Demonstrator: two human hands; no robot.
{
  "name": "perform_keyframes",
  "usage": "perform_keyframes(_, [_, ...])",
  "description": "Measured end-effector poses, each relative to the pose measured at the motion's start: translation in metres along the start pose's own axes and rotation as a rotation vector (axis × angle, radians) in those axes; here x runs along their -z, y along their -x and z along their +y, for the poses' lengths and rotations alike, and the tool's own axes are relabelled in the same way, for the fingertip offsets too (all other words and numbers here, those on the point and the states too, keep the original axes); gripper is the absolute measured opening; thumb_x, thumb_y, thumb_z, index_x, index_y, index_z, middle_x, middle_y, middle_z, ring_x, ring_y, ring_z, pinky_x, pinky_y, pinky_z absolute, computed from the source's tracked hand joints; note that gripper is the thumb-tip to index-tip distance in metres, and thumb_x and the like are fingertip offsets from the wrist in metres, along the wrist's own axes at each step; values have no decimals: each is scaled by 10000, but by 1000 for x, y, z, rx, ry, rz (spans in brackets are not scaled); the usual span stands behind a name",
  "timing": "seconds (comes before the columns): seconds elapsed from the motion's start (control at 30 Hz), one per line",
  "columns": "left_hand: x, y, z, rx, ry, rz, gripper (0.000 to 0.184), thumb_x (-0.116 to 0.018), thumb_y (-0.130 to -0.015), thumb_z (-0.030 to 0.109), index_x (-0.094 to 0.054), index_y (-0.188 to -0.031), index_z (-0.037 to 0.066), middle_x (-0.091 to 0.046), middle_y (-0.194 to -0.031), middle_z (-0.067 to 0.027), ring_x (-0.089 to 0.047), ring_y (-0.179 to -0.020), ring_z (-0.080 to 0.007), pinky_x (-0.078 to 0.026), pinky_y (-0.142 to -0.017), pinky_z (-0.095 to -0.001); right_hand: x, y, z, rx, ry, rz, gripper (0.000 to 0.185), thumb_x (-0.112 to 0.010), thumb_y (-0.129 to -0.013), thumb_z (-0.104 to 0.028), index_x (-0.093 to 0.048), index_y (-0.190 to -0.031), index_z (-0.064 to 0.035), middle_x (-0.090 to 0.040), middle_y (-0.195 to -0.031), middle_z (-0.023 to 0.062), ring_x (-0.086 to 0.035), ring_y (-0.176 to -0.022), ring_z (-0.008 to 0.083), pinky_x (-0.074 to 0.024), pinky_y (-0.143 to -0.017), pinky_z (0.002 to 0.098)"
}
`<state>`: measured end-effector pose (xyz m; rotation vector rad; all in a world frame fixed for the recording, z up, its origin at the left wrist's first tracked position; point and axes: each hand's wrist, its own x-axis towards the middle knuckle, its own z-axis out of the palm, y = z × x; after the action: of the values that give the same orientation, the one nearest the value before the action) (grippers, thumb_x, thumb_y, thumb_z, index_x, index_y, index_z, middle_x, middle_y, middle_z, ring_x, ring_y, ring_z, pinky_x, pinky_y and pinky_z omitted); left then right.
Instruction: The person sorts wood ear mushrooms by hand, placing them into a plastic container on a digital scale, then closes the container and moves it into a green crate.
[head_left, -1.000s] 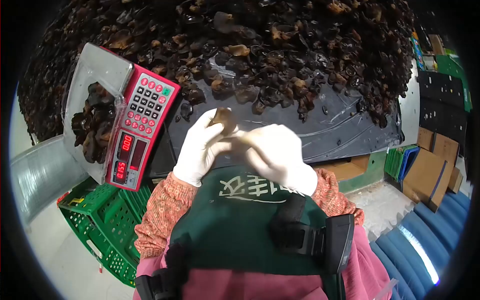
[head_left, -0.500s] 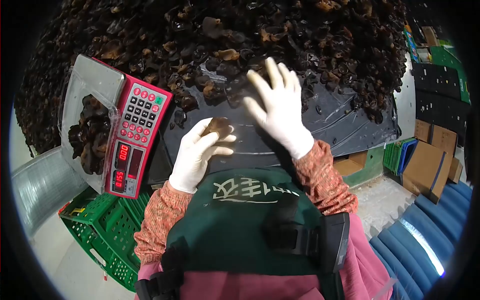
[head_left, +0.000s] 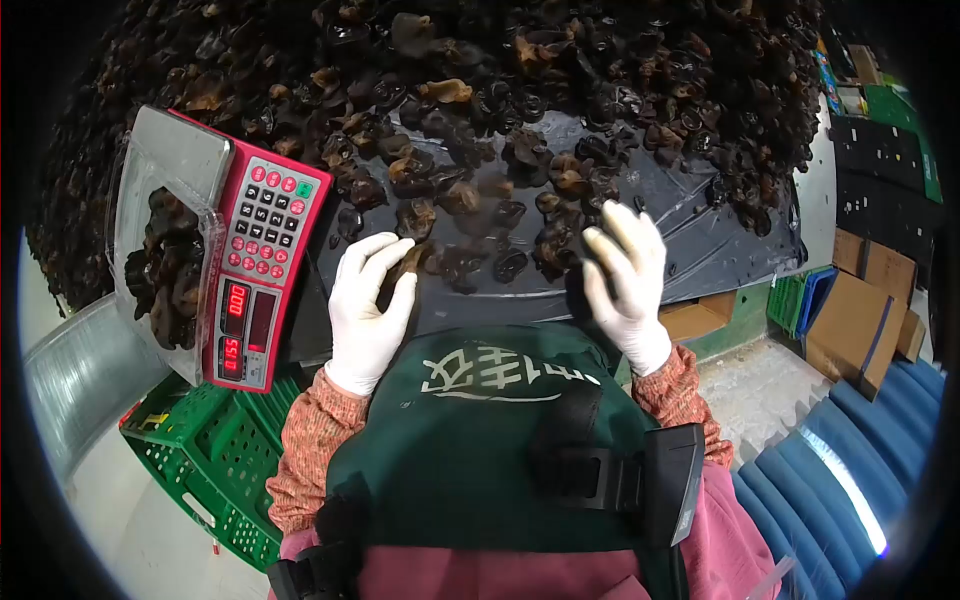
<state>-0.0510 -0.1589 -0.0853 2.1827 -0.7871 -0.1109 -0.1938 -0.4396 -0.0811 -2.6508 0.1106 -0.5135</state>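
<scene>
A loose pinch could drop fungus [head_left: 555,243], mid-frame
Your right hand [head_left: 630,283] is spread beside it, apart from your left hand [head_left: 364,312], whose grip I cannot tell.

The dark frilled pieces [head_left: 556,240] look rubbery and wet-glossy; the black sheeting [head_left: 690,262] beneath them is creased, shiny plastic. At left, the scale [head_left: 240,260] has a smooth red plastic body and a smooth metal pan [head_left: 182,146], with a clear, glossy plastic tray [head_left: 209,262] on it. The gloves [head_left: 368,310] are smooth and matt, the apron [head_left: 470,480] matt cloth. The near-left crate [head_left: 225,440] is plastic; the right-hand carton [head_left: 845,330] is matt brown cardboard.
</scene>
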Motion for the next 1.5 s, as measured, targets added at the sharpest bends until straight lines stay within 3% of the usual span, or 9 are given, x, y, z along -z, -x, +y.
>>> perform_keyframes(0.5, [-3,6,9,26,4,-114,310,-740,-909,171,-723,-1189,41,-706,-1196,-172,-668,-1125,-351,-528,-1002,-420,-54,-83,-25,100,108,-24,145,-746,-804,-142,-654,-913,-115,-603,-890,62,-596,-938,284,-430,-1021,464])
perform_keyframes(0.67, [0,6,3,33,80,-116,303,-746,-906,161,-725,-1182,40,-712,-1186,-168,-678,-1106,-342,-538,-985,-418,41,-50,-11,-93,-106,-154,158,-745,-807,-53,-669,-941,-89,-680,-924,64,-622,-905,289,-466,-840,394])
perform_keyframes(0.9, [1,-26,-12,-153,-126,62,249,-705,-947,135,-738,-1178,49,-732,-1077,-153,-697,-955,-344,-564,-867,-410,97,8,12,-250,248,-582,388,-753,-843,-131,-676,-1217,-65,-632,-905,79,-612,-940,288,-467,-946,414])
perform_keyframes(0.93, [10,-36,-24,-133,-69,-153,466,-665,-1018,261,-597,-1448,96,-573,-1474,-230,-545,-1371,-306,-367,-1212,-462,89,0,5,-270,197,-556,423,-750,-848,-135,-668,-1257,-61,-641,-918,83,-615,-953,291,-467,-959,416])
perform_keyframes(1.03, [-13,-73,-33,-287,-446,-129,328,-586,-1011,123,-674,-1317,39,-686,-1299,-205,-651,-1207,-350,-483,-1104,-461,66,-16,-9,-162,98,-487,433,-735,-872,-142,-651,-1284,-36,-661,-974,119,-614,-1001,319,-464,-972,422])
perform_keyframes(1.1, [-23,-95,39,256,-35,95,349,-606,-958,90,-690,-1294,47,-704,-1261,-181,-669,-1165,-362,-519,-1056,-449,62,-19,-9,-84,59,-392,428,-734,-872,-131,-655,-1281,-35,-679,-1010,122,-623,-1014,318,-468,-978,429])
perform_keyframes(1.2, [-14,-79,-28,-279,-386,12,297,-658,-920,95,-706,-1210,52,-705,-1251,-175,-670,-1159,-362,-528,-1045,-440,69,-21,-12,-92,97,-337,411,-736,-871,-109,-671,-1269,-33,-698,-1020,123,-641,-994,313,-476,-1004,424])
perform_keyframes(1.33, [0,-63,10,-142,-45,192,221,-714,-879,31,-700,-1099,39,-705,-1195,-182,-662,-1151,-362,-528,-1023,-430,68,-20,-26,-372,-381,-297,348,-686,-928,-55,-678,-1271,-1,-737,-1046,117,-688,-1017,259,-560,-899,368])
perform_keyframes(1.5, [-5,-47,35,-249,26,-113,224,-707,-893,46,-706,-1117,37,-712,-1170,-177,-667,-1109,-350,-532,-988,-424,19,-16,-48,-1072,-2097,-180,512,-545,-1075,-281,-450,-1519,-45,-566,-1445,223,-680,-1069,276,-596,-777,328])
